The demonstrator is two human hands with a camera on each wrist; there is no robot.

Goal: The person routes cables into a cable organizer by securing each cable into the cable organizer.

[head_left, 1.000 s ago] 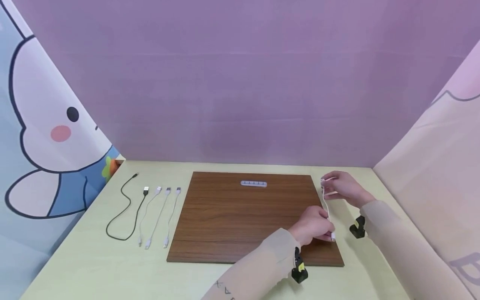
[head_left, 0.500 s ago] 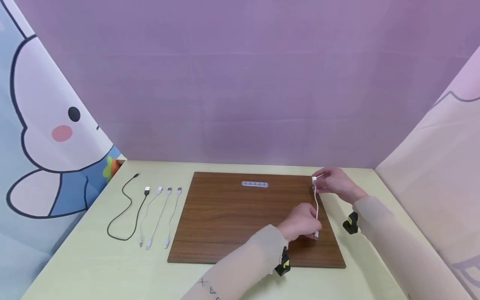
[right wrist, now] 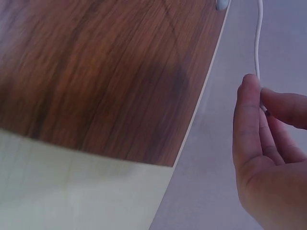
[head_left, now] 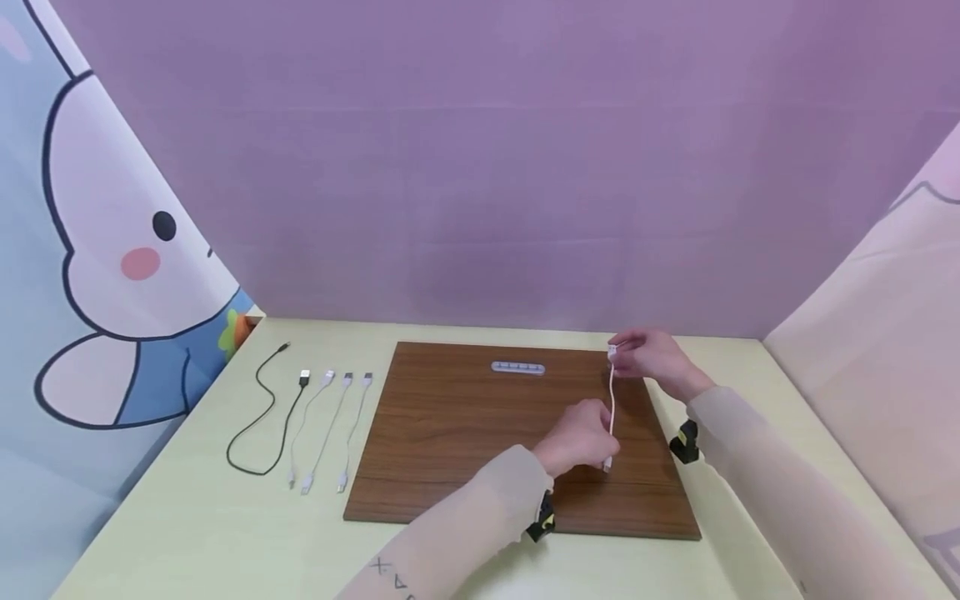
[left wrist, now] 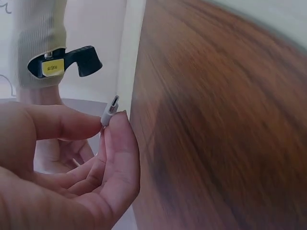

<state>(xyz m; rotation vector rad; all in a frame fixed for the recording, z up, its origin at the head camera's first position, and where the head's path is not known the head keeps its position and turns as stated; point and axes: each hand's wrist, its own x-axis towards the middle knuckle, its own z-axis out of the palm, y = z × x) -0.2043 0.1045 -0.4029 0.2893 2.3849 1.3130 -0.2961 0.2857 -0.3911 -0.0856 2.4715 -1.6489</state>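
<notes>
Nearest to us, a person's beige sleeve (head_left: 465,521) with small dark marks rises from the bottom edge, a black wrist-mounted camera (head_left: 542,518) with a yellow patch at its cuff. From it reaches the left hand (head_left: 579,435), thumb and fingertips pinching the near end of a short, thin white cable (head_left: 612,400); in the left wrist view we see its white plug with an oval metal tip poking out between them. The cable runs away from us, above the right part of a rectangular brown wood-grain board (head_left: 465,442) lying on a pale yellow table (head_left: 225,533).

Farther off, the right hand (head_left: 654,360) pinches the cable's other end between thumb and fingers, near the board's far right corner. To the left of the board we find three short white cables (head_left: 327,431) side by side, and beyond them a longer black cable (head_left: 258,473) curved in a loop. Near the board's far edge sits a small, pale, slotted strip (head_left: 517,367). Behind everything, we see a plain purple cloth backdrop (head_left: 480,167).
</notes>
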